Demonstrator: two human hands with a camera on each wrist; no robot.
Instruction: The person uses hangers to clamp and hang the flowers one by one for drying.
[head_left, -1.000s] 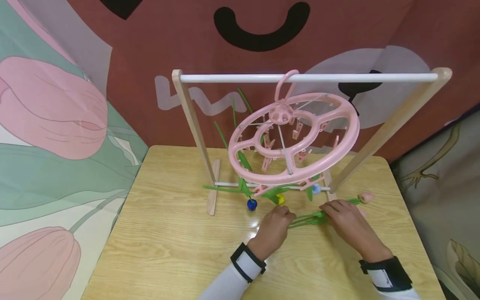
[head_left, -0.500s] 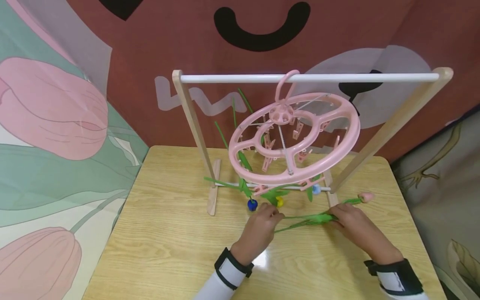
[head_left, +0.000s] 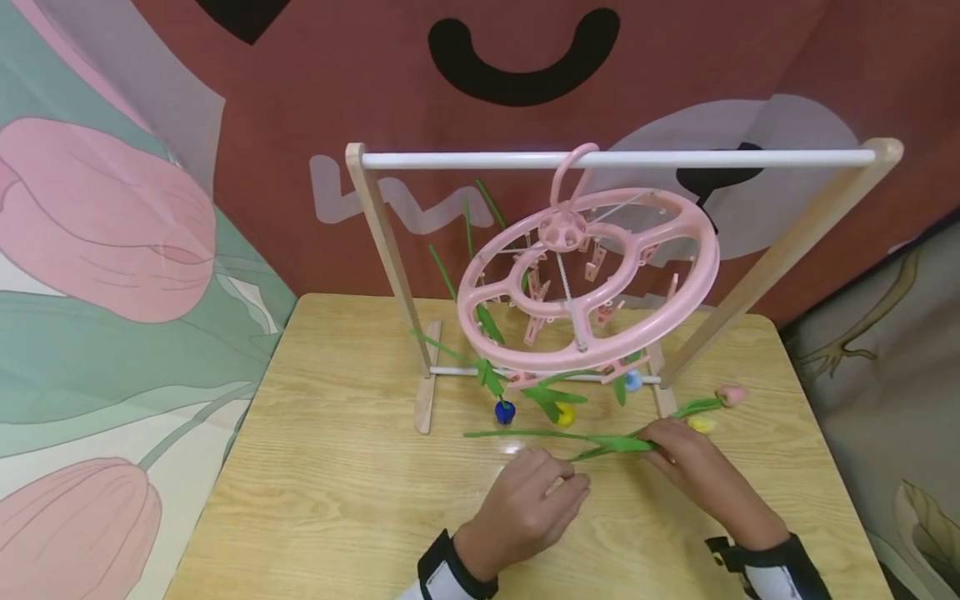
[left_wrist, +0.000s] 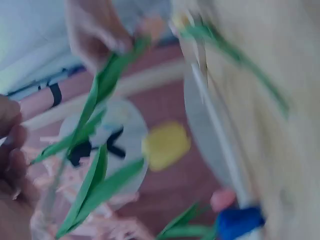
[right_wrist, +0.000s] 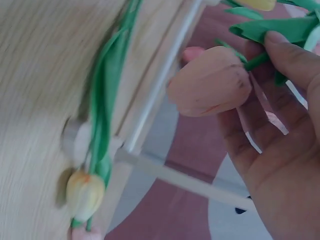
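My right hand (head_left: 697, 467) is above the table's right side and pinches a pink tulip (right_wrist: 210, 82) between thumb and fingers, near its head. Its green stem and leaves (head_left: 611, 446) point toward my left hand (head_left: 528, 508). The left hand's fingers are curled. Whether the stem passes between them or behind them is hidden, and the left wrist view is blurred. A pale yellow tulip (right_wrist: 86, 195) lies on the table beside the rack's foot, its stem pointing left. Past it lies another pink tulip (head_left: 731, 395).
A wooden rack with a white bar (head_left: 465, 160) carries a round pink clip hanger (head_left: 592, 350). Tulips hang head-down from it, including a blue one (head_left: 505, 412), a yellow one (head_left: 566, 414) and a light blue one (head_left: 633, 381). A patterned cloth (head_left: 300, 100) stands behind the table.
My left hand moved left, then toward the table's front edge. The bunched stems have spread, with one now lying free to the left. The yellow tulip head now shows beside my right hand.
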